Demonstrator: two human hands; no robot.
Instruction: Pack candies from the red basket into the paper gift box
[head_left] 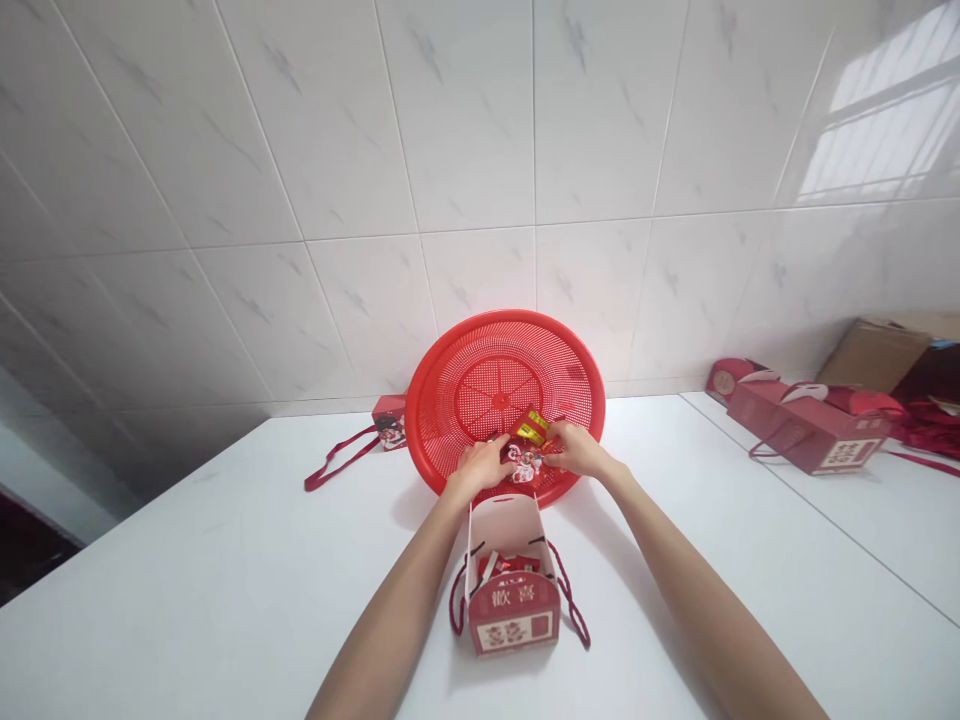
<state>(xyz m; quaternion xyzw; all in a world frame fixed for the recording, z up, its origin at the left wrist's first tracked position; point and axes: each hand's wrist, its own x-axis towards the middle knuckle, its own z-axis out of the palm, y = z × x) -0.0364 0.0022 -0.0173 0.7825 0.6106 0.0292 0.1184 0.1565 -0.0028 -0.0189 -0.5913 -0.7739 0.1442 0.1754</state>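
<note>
A red plastic basket point(429, 400) leans tilted toward me, with wrapped candies point(525, 462) lying in its lower part. My left hand point(484, 467) reaches over the near rim, its fingers curled down among the candies; whatever they hold is hidden. From the right, my right hand point(576, 448) reaches in, thumb and fingers drawn together at the candies, beside a shiny gold packet point(532, 427). Between my forearms stands an open red gift box point(514, 610) with dark red cord handles and several red-wrapped pieces inside.
Behind the basket's left side stands another small red box point(389, 422) with a ribbon. At the right lie closed red gift boxes point(806, 425) near a brown cardboard box point(874, 352). The white table point(225, 590) meets a tiled wall point(480, 150).
</note>
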